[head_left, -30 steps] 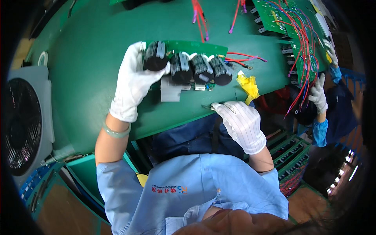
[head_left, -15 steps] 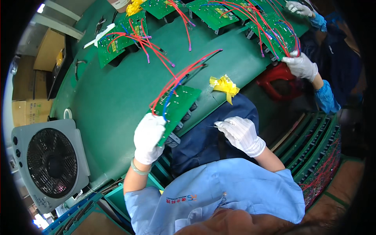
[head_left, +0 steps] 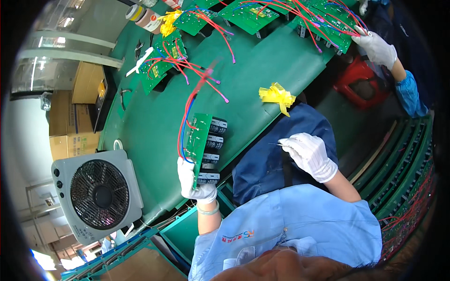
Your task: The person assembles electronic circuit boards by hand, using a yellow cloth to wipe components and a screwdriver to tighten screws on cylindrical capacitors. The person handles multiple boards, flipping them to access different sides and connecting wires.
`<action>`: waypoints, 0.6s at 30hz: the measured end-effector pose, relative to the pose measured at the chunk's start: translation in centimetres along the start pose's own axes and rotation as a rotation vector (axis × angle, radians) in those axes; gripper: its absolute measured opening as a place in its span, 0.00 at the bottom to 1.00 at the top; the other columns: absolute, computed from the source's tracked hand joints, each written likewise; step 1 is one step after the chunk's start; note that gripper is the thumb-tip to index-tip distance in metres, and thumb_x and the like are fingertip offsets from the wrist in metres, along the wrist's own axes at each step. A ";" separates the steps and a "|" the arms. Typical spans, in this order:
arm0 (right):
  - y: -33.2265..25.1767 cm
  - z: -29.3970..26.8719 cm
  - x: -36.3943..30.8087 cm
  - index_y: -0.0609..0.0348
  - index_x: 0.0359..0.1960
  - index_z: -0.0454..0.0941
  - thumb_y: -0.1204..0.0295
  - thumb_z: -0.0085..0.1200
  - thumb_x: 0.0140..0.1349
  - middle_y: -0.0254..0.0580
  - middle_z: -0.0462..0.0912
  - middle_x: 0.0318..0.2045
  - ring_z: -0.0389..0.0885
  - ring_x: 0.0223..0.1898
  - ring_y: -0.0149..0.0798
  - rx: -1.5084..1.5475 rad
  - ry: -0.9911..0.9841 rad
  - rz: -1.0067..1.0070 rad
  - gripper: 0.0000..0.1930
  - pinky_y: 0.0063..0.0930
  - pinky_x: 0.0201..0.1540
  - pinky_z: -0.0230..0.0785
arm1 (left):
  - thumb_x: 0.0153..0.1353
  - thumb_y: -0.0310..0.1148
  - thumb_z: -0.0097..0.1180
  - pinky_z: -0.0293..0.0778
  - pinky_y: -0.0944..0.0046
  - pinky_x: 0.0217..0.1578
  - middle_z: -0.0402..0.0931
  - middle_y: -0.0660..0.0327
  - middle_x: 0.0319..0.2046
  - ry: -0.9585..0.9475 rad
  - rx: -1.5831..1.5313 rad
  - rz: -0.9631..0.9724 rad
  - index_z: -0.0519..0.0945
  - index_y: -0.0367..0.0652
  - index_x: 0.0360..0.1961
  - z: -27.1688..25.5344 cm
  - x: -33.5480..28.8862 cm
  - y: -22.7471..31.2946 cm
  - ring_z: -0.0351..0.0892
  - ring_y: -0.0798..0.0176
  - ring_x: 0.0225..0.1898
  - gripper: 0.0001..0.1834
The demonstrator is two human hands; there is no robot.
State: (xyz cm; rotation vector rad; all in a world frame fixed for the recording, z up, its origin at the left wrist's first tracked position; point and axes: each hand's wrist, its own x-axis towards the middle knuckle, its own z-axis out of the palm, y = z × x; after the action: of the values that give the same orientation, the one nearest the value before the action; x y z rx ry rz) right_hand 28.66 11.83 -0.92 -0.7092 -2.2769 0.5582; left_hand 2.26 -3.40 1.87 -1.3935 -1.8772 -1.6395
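My left hand (head_left: 194, 183), in a white glove, grips the lower end of a green circuit board (head_left: 198, 140). The board is tilted steeply, and black cylindrical capacitors (head_left: 214, 141) show along its right side. Red and blue wires (head_left: 186, 122) rise from its other face; their far ends are blurred. My right hand (head_left: 309, 155), gloved too, is closed on thin metal tweezers (head_left: 275, 144) whose tips point left toward the board without touching it. Yellow tape strips (head_left: 277, 97) lie in a clump at the table edge beyond this hand.
More wired circuit boards (head_left: 251, 16) line the far side of the green table (head_left: 154, 131). A grey box fan (head_left: 101, 194) stands at left. At right, a co-worker's gloved hand (head_left: 377, 49) holds wires near a red stool (head_left: 358, 84). Racked boards (head_left: 398, 173) stand at lower right.
The board in my left hand has turned to a steeper tilt, bringing its capacitors into sight. My right hand keeps the tweezers off to the side. The whole view has shifted.
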 end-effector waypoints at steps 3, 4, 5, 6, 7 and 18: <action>0.5 0.6 -0.5 0.52 0.38 0.85 0.73 0.65 0.53 0.34 0.82 0.29 0.81 0.30 0.38 0.026 0.023 0.019 0.10 0.30 0.28 0.73 | 0.56 0.19 0.59 0.77 0.45 0.50 0.83 0.44 0.42 -0.336 0.070 0.354 0.81 0.28 0.39 -1.8 -0.7 -2.1 0.83 0.44 0.43 0.09; 0.5 0.5 -0.4 0.52 0.38 0.85 0.73 0.65 0.54 0.35 0.82 0.30 0.82 0.30 0.38 0.034 0.003 0.027 0.09 0.30 0.29 0.74 | 0.57 0.19 0.58 0.75 0.42 0.52 0.83 0.45 0.43 -0.422 0.052 0.278 0.80 0.30 0.39 -2.4 -0.2 -1.4 0.83 0.43 0.44 0.09; 0.6 0.4 -0.2 0.53 0.38 0.85 0.73 0.65 0.54 0.35 0.82 0.30 0.82 0.30 0.38 0.043 -0.016 0.034 0.09 0.30 0.29 0.74 | 0.58 0.20 0.57 0.73 0.39 0.55 0.83 0.45 0.43 -0.393 0.027 0.243 0.80 0.31 0.40 -2.4 0.0 -1.2 0.84 0.44 0.44 0.08; 0.6 0.4 -0.1 0.53 0.38 0.85 0.73 0.65 0.54 0.35 0.82 0.30 0.82 0.30 0.39 0.054 -0.042 0.039 0.09 0.30 0.30 0.74 | 0.59 0.20 0.56 0.70 0.36 0.58 0.83 0.46 0.44 -0.362 0.001 0.213 0.79 0.32 0.40 -2.4 0.1 -1.1 0.84 0.44 0.45 0.08; 0.6 0.5 -0.1 0.53 0.38 0.85 0.73 0.64 0.54 0.35 0.82 0.30 0.82 0.30 0.39 0.055 -0.037 0.036 0.09 0.30 0.30 0.75 | 0.60 0.21 0.56 0.67 0.33 0.61 0.83 0.47 0.44 -0.216 -0.031 0.225 0.78 0.34 0.41 -2.1 0.1 -1.3 0.84 0.45 0.46 0.08; -0.2 1.6 0.0 0.58 0.39 0.80 0.74 0.63 0.58 0.41 0.86 0.31 0.85 0.30 0.43 0.234 -0.050 0.180 0.08 0.31 0.31 0.76 | 0.60 0.30 0.64 0.75 0.53 0.49 0.81 0.54 0.41 -0.132 -0.085 -0.215 0.77 0.34 0.46 -1.5 0.5 0.0 0.80 0.56 0.43 0.15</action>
State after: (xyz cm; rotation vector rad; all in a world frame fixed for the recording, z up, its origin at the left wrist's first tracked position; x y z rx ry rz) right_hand 27.45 11.40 -1.92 -0.7941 -2.1586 0.9204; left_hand 1.41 -4.48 2.74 -1.4067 -2.1194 -1.7847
